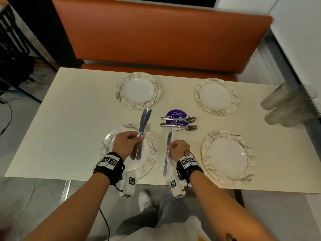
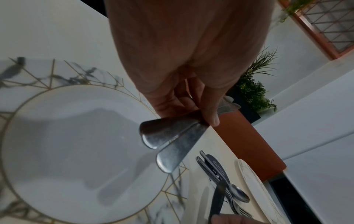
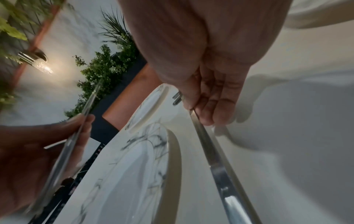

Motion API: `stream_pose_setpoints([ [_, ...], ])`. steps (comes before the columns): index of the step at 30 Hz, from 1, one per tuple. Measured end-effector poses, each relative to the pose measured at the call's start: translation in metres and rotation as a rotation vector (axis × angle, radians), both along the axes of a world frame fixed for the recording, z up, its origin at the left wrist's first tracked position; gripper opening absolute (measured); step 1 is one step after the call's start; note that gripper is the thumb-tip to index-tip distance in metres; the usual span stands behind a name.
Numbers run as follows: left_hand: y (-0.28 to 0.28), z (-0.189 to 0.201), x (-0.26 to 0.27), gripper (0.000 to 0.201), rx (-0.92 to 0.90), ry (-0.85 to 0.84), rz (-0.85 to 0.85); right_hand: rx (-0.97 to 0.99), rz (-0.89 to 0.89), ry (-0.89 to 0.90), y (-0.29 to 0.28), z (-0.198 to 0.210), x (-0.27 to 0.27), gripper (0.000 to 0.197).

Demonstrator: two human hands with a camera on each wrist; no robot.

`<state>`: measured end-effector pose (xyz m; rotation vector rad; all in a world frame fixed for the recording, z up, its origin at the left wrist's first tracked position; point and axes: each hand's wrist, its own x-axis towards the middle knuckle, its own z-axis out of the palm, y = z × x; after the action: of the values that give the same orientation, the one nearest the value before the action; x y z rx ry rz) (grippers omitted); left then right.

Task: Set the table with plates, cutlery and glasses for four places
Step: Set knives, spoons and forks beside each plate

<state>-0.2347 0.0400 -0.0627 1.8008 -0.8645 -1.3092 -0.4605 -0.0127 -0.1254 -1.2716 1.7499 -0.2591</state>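
Four marble-rimmed plates lie on the cream table (image 1: 78,136). Over the near-left plate (image 1: 150,150) my left hand (image 1: 127,142) grips two steel knives (image 1: 143,124), blades pointing away; their handles (image 2: 168,136) fan out below the fingers in the left wrist view. Just right of that plate, my right hand (image 1: 177,147) pinches a single knife (image 1: 166,160) by its middle, handle toward me. The knife (image 3: 216,159) lies along the tabletop; contact with it cannot be told. The other plates are near right (image 1: 227,156), far left (image 1: 138,90) and far right (image 1: 216,96).
Spoons (image 1: 180,118) and forks (image 1: 180,126) lie crosswise at the table's centre over a round purple sticker. Stacked clear plastic cups (image 1: 290,105) lie on their sides at the right edge. An orange bench (image 1: 156,40) runs behind the table.
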Motion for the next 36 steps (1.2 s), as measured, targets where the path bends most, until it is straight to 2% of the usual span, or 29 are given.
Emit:
stream_pose_setpoints([
  [2, 0.003, 0.000, 0.005, 0.012, -0.006, -0.005, 0.010, 0.035, -0.004, 0.009, -0.001, -0.001, 0.002, 0.020],
  [8, 0.010, 0.005, 0.004, 0.007, -0.037, -0.013, 0.034, 0.059, -0.029, 0.040, 0.003, -0.021, -0.006, 0.011],
  [13, 0.008, 0.001, 0.006, 0.004, -0.030, -0.019, 0.049, -0.022, 0.035, 0.132, 0.009, -0.003, -0.007, 0.010],
  [15, 0.006, 0.001, 0.005, 0.004, -0.029, -0.015, 0.050, -0.075, 0.079, 0.118, 0.013, -0.001, -0.010, 0.019],
  [18, 0.004, 0.001, 0.004, 0.005, -0.029, -0.008, 0.050, -0.138, 0.299, 0.163, 0.019, -0.005, -0.014, 0.046],
  [20, 0.004, 0.000, 0.004, 0.005, -0.026, -0.006, 0.052, -0.144, 0.387, 0.211, 0.019, -0.006, -0.016, 0.056],
  [26, 0.004, 0.000, 0.006, 0.006, -0.023, 0.008, 0.082, -0.121, 0.459, 0.224, 0.018, -0.006, -0.010, 0.059],
  [33, 0.006, -0.001, 0.012, 0.003, -0.013, 0.002, 0.094, -0.156, 0.477, 0.211, 0.019, -0.010, 0.003, 0.058],
  [36, 0.007, 0.000, 0.011, 0.008, -0.016, 0.029, 0.103, -0.159, 0.469, 0.212, 0.018, -0.013, 0.005, 0.058],
])
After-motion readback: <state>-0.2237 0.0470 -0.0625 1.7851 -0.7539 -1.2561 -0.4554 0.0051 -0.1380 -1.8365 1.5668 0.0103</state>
